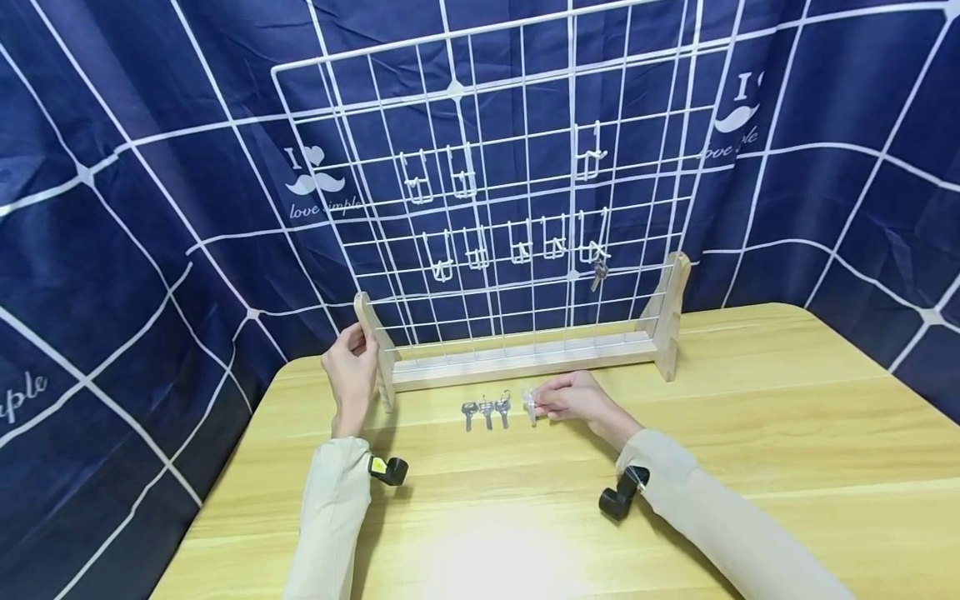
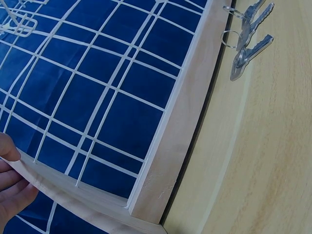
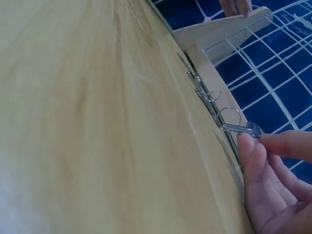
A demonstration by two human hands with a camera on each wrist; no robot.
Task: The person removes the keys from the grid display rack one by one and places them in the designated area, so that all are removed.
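Observation:
My left hand grips the wooden end piece of a white wire grid rack, thumb on one face and fingers on the other in the left wrist view. Between right thumb and fingertips a silver key with a ring is pinched, just above the table in front of the rack's base; my right hand partly covers it in the head view. Left of it, three more keys lie in a row on the table, some with rings.
Several white wire hooks hang on the grid in two rows. From the lower right hook dangles a key. The rack's wooden base stands along the table's back, before a blue curtain.

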